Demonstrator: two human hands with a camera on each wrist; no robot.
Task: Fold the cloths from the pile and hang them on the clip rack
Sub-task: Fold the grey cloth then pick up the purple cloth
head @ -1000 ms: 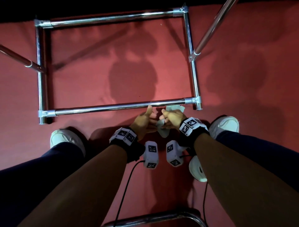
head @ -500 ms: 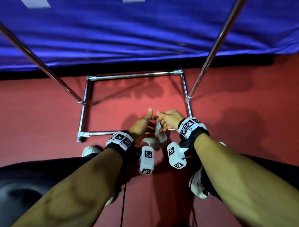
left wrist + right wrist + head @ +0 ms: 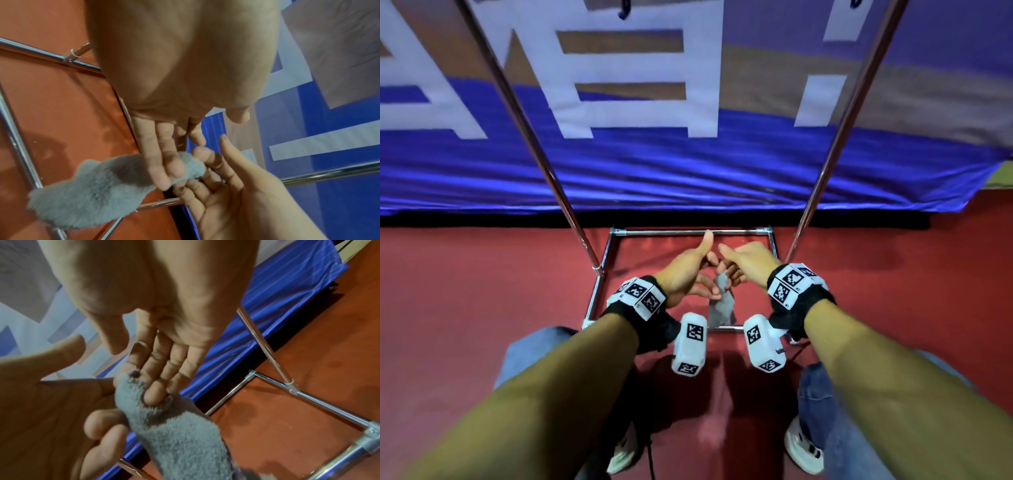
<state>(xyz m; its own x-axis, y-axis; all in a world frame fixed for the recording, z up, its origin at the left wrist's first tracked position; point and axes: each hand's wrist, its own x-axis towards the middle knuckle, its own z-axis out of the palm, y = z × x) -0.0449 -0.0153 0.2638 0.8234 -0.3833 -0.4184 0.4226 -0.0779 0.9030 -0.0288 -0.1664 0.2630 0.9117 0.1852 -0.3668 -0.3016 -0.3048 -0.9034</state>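
A small grey fluffy cloth hangs in a narrow strip between my two hands, over the base of the chrome rack. My left hand and right hand meet in front of me, fingers against fingers, and clamp the cloth's top end between them. In the left wrist view my left fingers lie over the cloth. The right wrist view shows my right fingertips dug into a fold of the cloth. Both thumbs stand off it. No clips are in view.
Two slanted chrome uprights rise on either side of my hands. A blue banner with white letters hangs behind the rack. Red floor lies all round, and my shoes stand near the rack's front bar.
My head has tilted up, bringing the banner and uprights into view. Both hands have risen with the cloth, which now hangs down long instead of bunched.
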